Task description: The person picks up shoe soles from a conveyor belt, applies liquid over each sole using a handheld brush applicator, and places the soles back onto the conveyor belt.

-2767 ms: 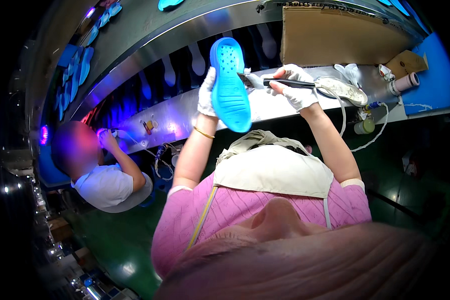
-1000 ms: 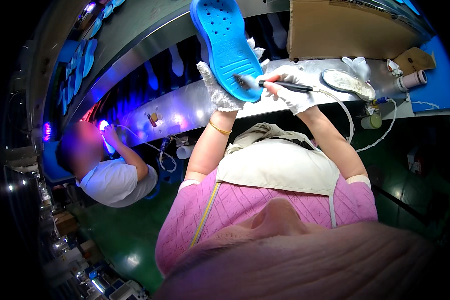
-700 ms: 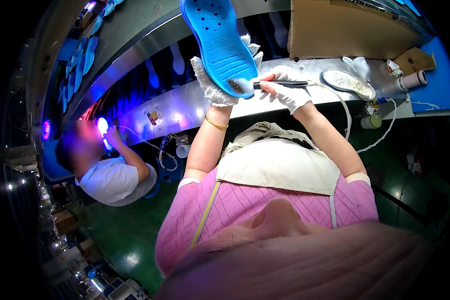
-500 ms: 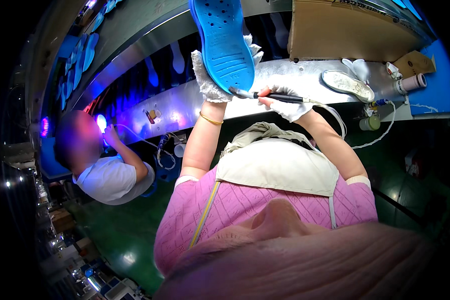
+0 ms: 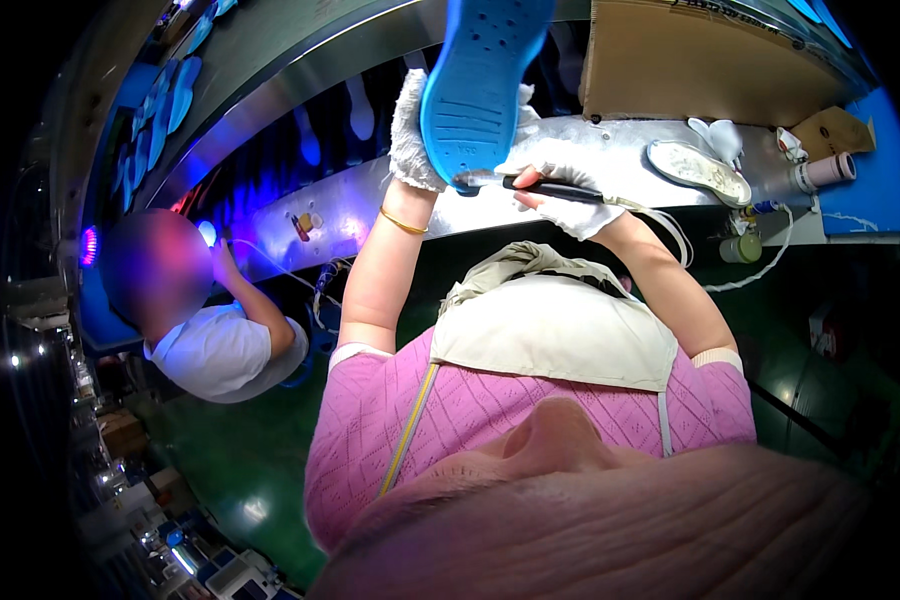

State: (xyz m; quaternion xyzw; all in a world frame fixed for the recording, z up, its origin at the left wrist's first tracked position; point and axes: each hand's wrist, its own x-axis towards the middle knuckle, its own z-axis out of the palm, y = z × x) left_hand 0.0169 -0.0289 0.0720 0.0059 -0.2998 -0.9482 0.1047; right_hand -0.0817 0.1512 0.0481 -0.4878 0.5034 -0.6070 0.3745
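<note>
Presently, the white-gloved left hand (image 5: 412,145) grasps a bright blue, moulded shoe sole (image 5: 478,100), its grooved end between thumb and fingers. The white-gloved right hand (image 5: 568,205) pinches a slim, black-handled brush (image 5: 562,189) in bare fingertips (image 5: 526,178); its dark bristles (image 5: 464,182) lie at the sole's edge, left of those fingertips. Behind them trails a flexible white hose (image 5: 665,219).

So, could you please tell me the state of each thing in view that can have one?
Blue sole: held up, partly out of frame
Left hand: gloved, holding the blue sole
Brush: tip at the blue sole's lower end
Right hand: gloved, gripping the brush
Whitish sole-shaped piece: lying down
Cardboard panel: standing upright
Pink light: lit
</note>
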